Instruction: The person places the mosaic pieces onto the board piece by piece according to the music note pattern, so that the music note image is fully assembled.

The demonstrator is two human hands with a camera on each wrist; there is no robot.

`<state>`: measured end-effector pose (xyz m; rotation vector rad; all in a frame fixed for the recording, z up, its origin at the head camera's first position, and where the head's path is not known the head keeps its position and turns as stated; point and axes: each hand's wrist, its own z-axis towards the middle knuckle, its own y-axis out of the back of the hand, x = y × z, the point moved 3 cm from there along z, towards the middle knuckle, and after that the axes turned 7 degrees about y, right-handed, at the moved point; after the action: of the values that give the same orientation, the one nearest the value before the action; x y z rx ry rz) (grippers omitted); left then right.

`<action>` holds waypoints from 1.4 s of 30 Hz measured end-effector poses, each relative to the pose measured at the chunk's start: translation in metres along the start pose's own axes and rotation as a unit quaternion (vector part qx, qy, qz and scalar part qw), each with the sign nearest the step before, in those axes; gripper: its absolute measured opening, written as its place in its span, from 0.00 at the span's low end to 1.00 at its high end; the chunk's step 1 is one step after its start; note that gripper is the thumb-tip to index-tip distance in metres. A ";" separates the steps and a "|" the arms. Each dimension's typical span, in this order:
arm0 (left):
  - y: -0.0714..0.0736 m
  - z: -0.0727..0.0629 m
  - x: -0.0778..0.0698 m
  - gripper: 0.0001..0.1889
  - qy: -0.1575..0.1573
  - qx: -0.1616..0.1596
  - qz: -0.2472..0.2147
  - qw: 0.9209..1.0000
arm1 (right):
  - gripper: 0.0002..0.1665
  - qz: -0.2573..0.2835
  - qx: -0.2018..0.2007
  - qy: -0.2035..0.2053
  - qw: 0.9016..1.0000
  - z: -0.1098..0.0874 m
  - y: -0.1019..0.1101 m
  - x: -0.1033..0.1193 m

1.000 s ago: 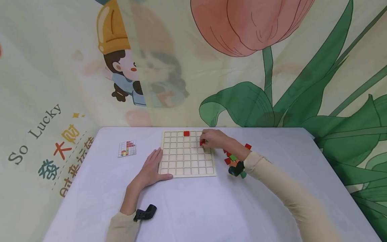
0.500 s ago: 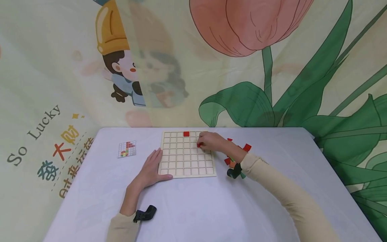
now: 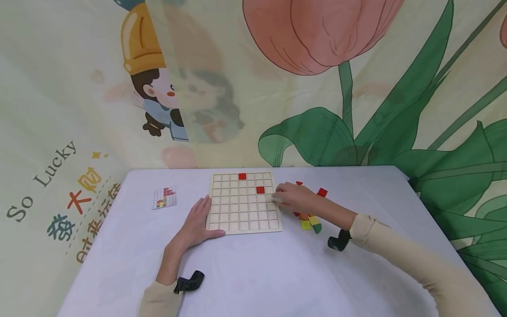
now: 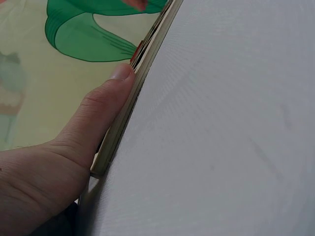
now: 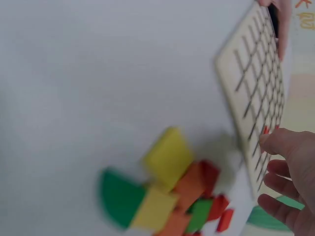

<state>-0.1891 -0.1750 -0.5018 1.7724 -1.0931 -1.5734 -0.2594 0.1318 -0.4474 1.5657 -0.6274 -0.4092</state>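
A pale wooden board [image 3: 237,215] with a square grid lies flat on the white table. One red square tile [image 3: 242,176] sits in its far row, and a second red tile [image 3: 260,189] lies further right and closer. My left hand [image 3: 195,223] rests at the board's near left corner, its fingers straight along the left side. The left wrist view shows that thumb [image 4: 101,108] against the board's edge. Just off the board's right side is my right hand [image 3: 297,197]; in the right wrist view its thumb and fingers [image 5: 278,189] are apart and hold nothing.
Right of the board lies a loose pile of tiles, including a yellow square [image 5: 170,157], a green rounded piece [image 5: 119,196] and several red ones. A small printed card [image 3: 164,197] with a coloured grid pattern lies left of the board. A patterned backdrop [image 3: 222,149] hangs behind the table.
My right hand has let go of the second red tile, which now lies on the board, and has moved right and slightly nearer. My left hand has stayed at the board's corner.
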 end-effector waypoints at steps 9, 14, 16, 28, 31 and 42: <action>0.004 -0.001 0.002 0.62 -0.004 -0.009 0.006 1.000 | 0.23 -0.013 -0.058 -0.116 0.991 -0.069 -0.007 -0.052; 0.002 -0.001 0.002 0.62 -0.004 -0.004 0.004 1.000 | 0.20 0.001 -0.060 -0.169 0.984 -0.086 -0.009 -0.078; 0.001 0.000 0.002 0.62 -0.004 -0.002 0.002 1.000 | 0.18 0.002 -0.065 -0.176 0.982 -0.089 -0.009 -0.083; -0.001 0.000 0.000 0.62 -0.004 -0.002 0.000 1.000 | 0.14 0.040 -0.049 -0.219 0.974 -0.092 -0.017 -0.092; -0.001 0.000 -0.001 0.62 -0.002 0.000 -0.001 1.000 | 0.12 0.042 -0.054 -0.220 0.973 -0.093 -0.018 -0.094; -0.002 0.000 -0.002 0.62 -0.004 -0.004 -0.004 1.000 | 0.17 0.075 -0.086 -0.245 0.963 -0.095 -0.018 -0.108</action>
<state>-0.1888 -0.1725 -0.5023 1.7693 -1.0834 -1.5894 -0.2841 0.2730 -0.4677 1.2431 -1.0537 -0.7267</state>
